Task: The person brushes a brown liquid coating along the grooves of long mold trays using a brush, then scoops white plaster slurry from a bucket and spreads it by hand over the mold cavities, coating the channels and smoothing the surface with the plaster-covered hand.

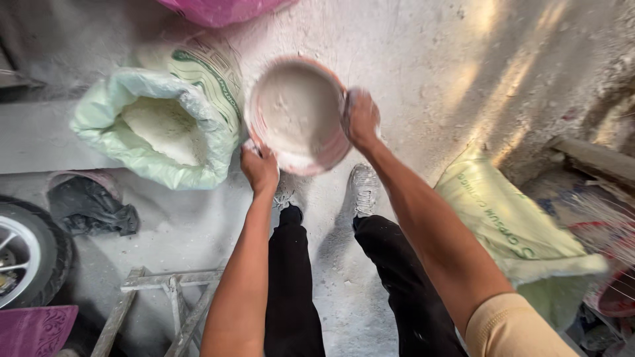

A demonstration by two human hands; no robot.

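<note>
Both hands on pink bowl of white powder: left hand fingers clamped on near rim, right hand gripping far side rim.

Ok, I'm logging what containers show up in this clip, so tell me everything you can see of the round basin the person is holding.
The basin is round and shallow, with a pinkish-red rim and outer wall caked in pale dust. It holds off-white powder, lumpy on top. It is raised above the dusty floor, tilted toward the camera and slightly blurred. The left hand grips its lower left rim, the right hand its right rim. An open sack of white powder lies to its left.
</note>
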